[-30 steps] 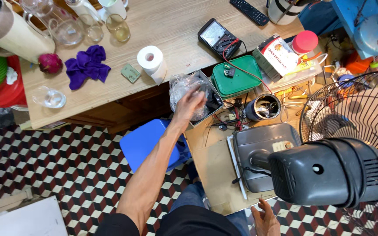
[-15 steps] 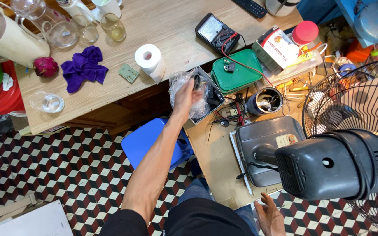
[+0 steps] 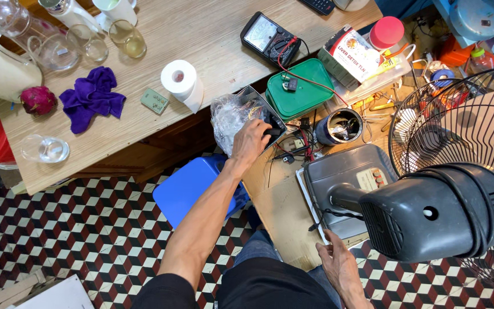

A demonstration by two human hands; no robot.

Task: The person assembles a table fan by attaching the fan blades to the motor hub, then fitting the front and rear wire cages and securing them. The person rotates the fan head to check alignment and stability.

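Left hand (image 3: 251, 139) reaching into clear plastic bag (image 3: 231, 117) on bench (image 3: 212, 34), grip state unclear, nothing out yet; right hand (image 3: 338, 266) resting open beside fan base (image 3: 347, 183), fan untouched.

A toilet roll (image 3: 182, 80) and purple cloth (image 3: 91, 98) lie left of the grip; a green case (image 3: 299, 88) sits right, a blue stool (image 3: 192, 189) below.
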